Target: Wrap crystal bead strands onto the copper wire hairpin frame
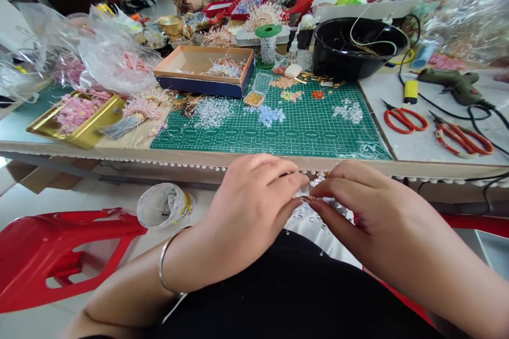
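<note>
My left hand (252,196) and my right hand (358,206) meet above my lap, just below the table edge. Their fingertips pinch a small gold-coloured wire piece (307,198) between them. Its exact shape is mostly hidden by my fingers. Clear beads on a white cloth (322,216) lie under my hands, on my black-clad lap (278,280). A silver bangle (169,262) circles my left wrist.
A green cutting mat (270,127) holds bead piles. Nearby are a cardboard box, gold tray, black bowl, red-handled scissors, and a glue gun. A white tub and red plastic chair stand to my left. A person sits across the table.
</note>
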### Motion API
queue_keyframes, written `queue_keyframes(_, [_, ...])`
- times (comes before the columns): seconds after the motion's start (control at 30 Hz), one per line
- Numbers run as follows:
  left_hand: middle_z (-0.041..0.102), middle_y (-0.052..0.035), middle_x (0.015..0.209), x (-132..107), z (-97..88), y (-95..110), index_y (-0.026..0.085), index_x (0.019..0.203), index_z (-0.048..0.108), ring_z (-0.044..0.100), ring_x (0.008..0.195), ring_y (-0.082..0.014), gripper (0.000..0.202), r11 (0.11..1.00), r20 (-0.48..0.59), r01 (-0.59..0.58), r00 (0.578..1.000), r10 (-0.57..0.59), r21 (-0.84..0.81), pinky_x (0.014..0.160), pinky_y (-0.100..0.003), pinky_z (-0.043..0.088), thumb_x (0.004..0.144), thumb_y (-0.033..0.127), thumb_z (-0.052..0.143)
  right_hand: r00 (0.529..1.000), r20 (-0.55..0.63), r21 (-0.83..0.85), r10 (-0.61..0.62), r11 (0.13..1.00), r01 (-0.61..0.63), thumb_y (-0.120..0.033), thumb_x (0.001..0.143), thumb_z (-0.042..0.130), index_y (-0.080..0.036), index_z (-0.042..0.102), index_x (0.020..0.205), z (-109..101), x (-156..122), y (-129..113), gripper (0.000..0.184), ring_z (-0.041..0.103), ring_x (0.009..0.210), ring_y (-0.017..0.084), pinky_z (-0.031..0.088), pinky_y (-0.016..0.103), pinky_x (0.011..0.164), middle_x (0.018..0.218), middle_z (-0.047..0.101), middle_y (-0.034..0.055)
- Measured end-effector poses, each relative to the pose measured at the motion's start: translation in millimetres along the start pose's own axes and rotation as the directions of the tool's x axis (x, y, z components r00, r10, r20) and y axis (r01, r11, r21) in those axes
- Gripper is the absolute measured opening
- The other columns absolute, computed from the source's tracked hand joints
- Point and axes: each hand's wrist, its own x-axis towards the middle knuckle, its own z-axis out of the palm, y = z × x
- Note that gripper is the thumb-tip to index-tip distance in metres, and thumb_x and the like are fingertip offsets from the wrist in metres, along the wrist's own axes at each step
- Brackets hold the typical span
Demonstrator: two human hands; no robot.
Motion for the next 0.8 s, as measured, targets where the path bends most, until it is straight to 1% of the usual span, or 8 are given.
queue_keyframes(0.1, [0.07,-0.0028,0.097,5.8,-4.9,-4.0,0.02,0.098,0.066,0.062,0.094,-0.0185,0.02,0.994,0.24,-0.041,0.969,0.063,-0.097,0.085,-0.034,0.044,0.095,0.029,0.048,0.998,0.069,0.058,0.0,0.998,-0.004,-0.022,0.089,0.048,-0.017,0.059,0.077,1.9,-1.3,-0.2,0.017,0.052,0.072,0.016,0.042,0.031,0.063,0.079,0.054,0.0051])
queue_keyframes(0.13, [0.07,-0.0018,0.09,7.6,-5.3,-5.6,0.02,0.093,0.066,0.062,0.088,-0.0177,0.02,0.994,0.291,-0.032,0.955,0.062,-0.108,0.08,-0.033,0.044,0.095,0.03,0.049,0.996,0.09,0.063,0.018,0.998,-0.024,-0.022,0.089,0.048,-0.017,0.059,0.079,2.2,-1.8,-0.2,0.016,0.052,0.072,0.017,0.042,0.031,0.063,0.079,0.054,0.0048])
queue_keyframes(0.2, [0.067,-0.0003,0.081,10.7,-5.1,-7.9,0.02,0.086,0.066,0.061,0.08,-0.0164,0.02,0.995,0.34,-0.02,0.939,0.051,-0.094,0.072,-0.031,0.042,0.094,0.029,0.05,0.988,0.136,0.063,0.074,0.995,-0.083,-0.023,0.088,0.048,-0.018,0.06,0.08,2.3,-2.6,0.1,0.015,0.051,0.072,0.017,0.041,0.031,0.063,0.08,0.054,0.0043])
queue_keyframes(0.33, [0.064,0.0002,0.074,15.3,-4.9,-6.6,0.019,0.078,0.065,0.058,0.073,-0.0152,0.022,0.997,0.368,-0.058,0.927,0.069,-0.043,0.065,-0.03,0.039,0.094,0.024,0.05,0.965,0.214,0.086,0.151,0.981,-0.172,-0.023,0.087,0.048,-0.019,0.059,0.075,2.4,-4.3,3.2,0.017,0.05,0.069,0.016,0.04,0.031,0.063,0.077,0.054,0.0029])
queue_keyframes(0.47, [0.062,-0.0005,0.069,15.3,-1.6,-3.4,0.019,0.074,0.063,0.059,0.069,-0.0159,0.027,0.997,0.387,-0.073,0.919,0.077,-0.027,0.064,-0.029,0.04,0.093,0.033,0.051,0.967,0.187,0.093,0.173,0.977,-0.193,-0.025,0.086,0.051,-0.02,0.059,0.074,4.1,-5.3,8.8,0.016,0.051,0.069,0.016,0.04,0.031,0.063,0.074,0.054,0.0026])
queue_keyframes(0.63, [0.06,-0.001,0.064,12.8,4.7,-6.8,0.018,0.07,0.061,0.056,0.066,-0.0162,0.023,0.988,0.314,-0.151,0.939,0.137,0.02,0.063,-0.031,0.038,0.091,0.019,0.05,0.966,0.184,0.089,0.179,0.976,-0.198,-0.024,0.083,0.055,-0.02,0.059,0.072,5.6,-4.7,11.5,0.013,0.05,0.065,0.014,0.038,0.028,0.059,0.073,0.055,0.0018])
queue_keyframes(0.7, [0.059,0.0001,0.064,14.7,3.4,-8.8,0.018,0.071,0.062,0.054,0.064,-0.0153,0.022,0.991,0.315,-0.131,0.94,0.129,-0.014,0.061,-0.031,0.037,0.09,0.017,0.051,0.964,0.194,0.092,0.184,0.974,-0.205,-0.023,0.083,0.054,-0.02,0.058,0.072,5.9,-4.6,10.6,0.012,0.05,0.065,0.013,0.038,0.028,0.059,0.074,0.055,0.0015])
queue_keyframes(0.8, [0.061,0.0027,0.066,19.2,-2.0,-11.0,0.019,0.075,0.064,0.055,0.065,-0.0128,0.02,0.991,0.318,-0.021,0.946,0.063,-0.132,0.06,-0.028,0.037,0.09,0.02,0.052,0.956,0.213,0.109,0.204,0.967,-0.231,-0.023,0.084,0.052,-0.02,0.057,0.072,4.9,-4.8,8.9,0.013,0.051,0.065,0.012,0.038,0.028,0.061,0.074,0.054,0.0007])
